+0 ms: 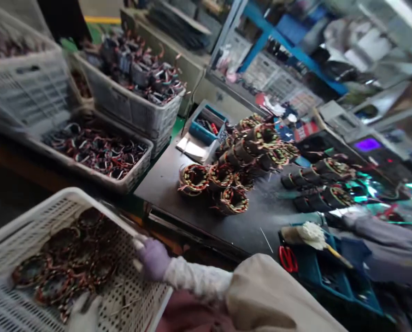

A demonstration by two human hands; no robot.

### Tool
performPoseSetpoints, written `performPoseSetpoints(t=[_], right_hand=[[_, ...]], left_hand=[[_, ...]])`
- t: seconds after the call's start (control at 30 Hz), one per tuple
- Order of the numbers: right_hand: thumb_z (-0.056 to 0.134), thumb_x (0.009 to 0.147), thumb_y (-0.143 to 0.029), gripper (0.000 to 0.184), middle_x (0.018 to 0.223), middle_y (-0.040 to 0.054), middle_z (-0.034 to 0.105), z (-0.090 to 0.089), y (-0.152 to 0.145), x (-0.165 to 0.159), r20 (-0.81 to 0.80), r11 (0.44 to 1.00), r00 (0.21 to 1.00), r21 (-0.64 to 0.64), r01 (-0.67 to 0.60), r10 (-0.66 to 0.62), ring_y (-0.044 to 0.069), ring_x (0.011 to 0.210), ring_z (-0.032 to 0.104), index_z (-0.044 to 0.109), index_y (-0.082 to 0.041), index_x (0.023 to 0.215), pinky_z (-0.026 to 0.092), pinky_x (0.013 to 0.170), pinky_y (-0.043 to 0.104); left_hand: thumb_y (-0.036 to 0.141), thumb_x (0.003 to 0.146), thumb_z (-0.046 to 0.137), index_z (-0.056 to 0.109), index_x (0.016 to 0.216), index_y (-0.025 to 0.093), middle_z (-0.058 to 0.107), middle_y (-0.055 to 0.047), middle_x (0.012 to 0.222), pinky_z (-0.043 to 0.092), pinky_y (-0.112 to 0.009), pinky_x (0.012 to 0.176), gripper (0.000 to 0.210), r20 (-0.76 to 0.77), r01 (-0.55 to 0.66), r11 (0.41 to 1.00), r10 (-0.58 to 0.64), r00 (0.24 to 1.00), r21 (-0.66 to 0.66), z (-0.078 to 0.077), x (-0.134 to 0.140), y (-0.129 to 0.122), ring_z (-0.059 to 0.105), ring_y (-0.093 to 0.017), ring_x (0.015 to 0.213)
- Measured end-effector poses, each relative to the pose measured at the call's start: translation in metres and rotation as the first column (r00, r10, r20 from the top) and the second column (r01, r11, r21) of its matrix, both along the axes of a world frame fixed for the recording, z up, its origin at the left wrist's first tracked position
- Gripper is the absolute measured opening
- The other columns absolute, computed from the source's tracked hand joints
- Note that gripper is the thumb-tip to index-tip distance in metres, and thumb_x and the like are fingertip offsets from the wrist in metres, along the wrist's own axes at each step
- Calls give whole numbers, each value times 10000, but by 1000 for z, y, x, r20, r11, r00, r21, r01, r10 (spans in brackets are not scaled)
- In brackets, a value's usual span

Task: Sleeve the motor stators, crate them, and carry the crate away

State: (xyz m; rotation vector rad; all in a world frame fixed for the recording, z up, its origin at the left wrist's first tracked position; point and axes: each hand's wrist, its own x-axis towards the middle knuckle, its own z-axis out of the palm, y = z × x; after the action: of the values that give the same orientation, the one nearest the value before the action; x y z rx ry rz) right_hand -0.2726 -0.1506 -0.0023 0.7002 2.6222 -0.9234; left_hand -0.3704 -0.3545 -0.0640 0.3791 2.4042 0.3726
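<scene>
In the lower left, my right hand (154, 259), in a purple glove with pale fingertips, is closed over the rim of a white plastic crate (76, 192). Several wire-wound motor stators (55, 283) lie inside that crate. My left hand (84, 314), in a whitish glove, reaches in from the bottom edge against the nearest stators. It is blurred and partly cut off, so whether its fingers grip a stator does not show. Loose thin sticks or wires lie on the perforated crate floor beside it.
Stacked stators (233, 200) stand on a dark workbench (161, 186) beside a blue bin (202, 129). Grey crates (123, 103) full of wired parts stand at upper left. Red-handled scissors (288, 259), a brush (311, 235) and a teal tray (333, 267) lie near a co-worker's sleeve (385, 230).
</scene>
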Motion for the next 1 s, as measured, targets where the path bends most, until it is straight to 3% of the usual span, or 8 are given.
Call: performPoseSetpoints(t=[0.1, 0.23, 0.37, 0.5, 0.6, 0.73, 0.87, 1.0], right_hand=[[545, 872, -325, 449, 1304, 87, 636, 67, 28, 102, -334, 993, 937, 20, 116, -102, 224, 1178, 618, 561, -248, 1314, 528, 989, 361], [475, 919, -294, 388, 1237, 137, 661, 122, 128, 210, -282, 822, 851, 251, 510, -442, 226, 1186, 613, 593, -175, 1268, 470, 1059, 386], [697, 790, -394, 721, 1412, 242, 516, 128, 230, 230, -40, 748, 837, 429, 507, -545, 334, 1375, 428, 478, -51, 1385, 348, 1141, 467], [788, 700, -434, 935, 1421, 273, 487, 110, 278, 205, 245, 792, 781, 408, 455, -575, 354, 1398, 381, 389, -15, 1435, 273, 1156, 458], [786, 706, -433, 792, 1297, 256, 580, 102, 287, 196, 322, 826, 777, 379, 417, -540, 322, 1283, 504, 494, -30, 1322, 295, 1126, 414], [766, 719, -444, 586, 1125, 212, 663, 102, 291, 196, 350, 851, 786, 341, 400, -509, 303, 1148, 594, 597, -74, 1141, 297, 1119, 405], [770, 722, -464, 595, 1088, 198, 679, 106, 294, 195, 372, 863, 785, 311, 397, -495, 288, 1100, 624, 603, -78, 1144, 354, 1082, 385], [783, 708, -469, 584, 1031, 182, 686, 106, 294, 196, 390, 862, 773, 304, 405, -501, 292, 1037, 648, 616, -109, 1136, 469, 902, 338]], left_hand=[[588, 656, 476, 666, 1089, 516, 748, 141, 775, 564, -460, 892, 478, 172, -247, 946, 213, 962, 210, 37, 36, 19, 713, -297, 964], [464, 794, 479, 647, 1222, 259, 715, -52, 1195, 454, -434, 1099, 504, 86, 78, 908, -124, 989, 411, 117, 65, 123, 631, -285, 1184], [317, 846, 485, 546, 1352, 193, 570, -113, 1406, 293, -440, 1207, 525, -316, 555, 759, -463, 828, 341, 173, 50, 255, 474, -285, 1357], [365, 752, 698, 353, 1495, 133, 310, -188, 1584, 259, -475, 1210, 851, -226, 617, 779, -585, 779, 110, 178, 42, 340, 283, -369, 1470], [351, 697, 769, 179, 1568, 137, 133, -220, 1630, 313, -447, 1182, 1074, -121, 540, 841, -537, 835, -6, 165, 61, 352, 280, -392, 1469], [305, 732, 734, 137, 1584, 163, 128, -236, 1623, 410, -427, 1114, 1049, -52, 523, 849, -527, 848, -71, 161, 85, 326, 492, -381, 1338], [296, 757, 680, 376, 1514, 198, 450, -157, 1495, 437, -388, 1093, 821, 25, 686, 728, -686, 727, -8, 182, 60, 314, 584, -311, 1245], [276, 778, 665, 525, 1415, 240, 501, -78, 1478, 278, -406, 1208, 653, -267, 768, 637, -732, 627, 56, 202, 15, 350, 422, -301, 1395]])
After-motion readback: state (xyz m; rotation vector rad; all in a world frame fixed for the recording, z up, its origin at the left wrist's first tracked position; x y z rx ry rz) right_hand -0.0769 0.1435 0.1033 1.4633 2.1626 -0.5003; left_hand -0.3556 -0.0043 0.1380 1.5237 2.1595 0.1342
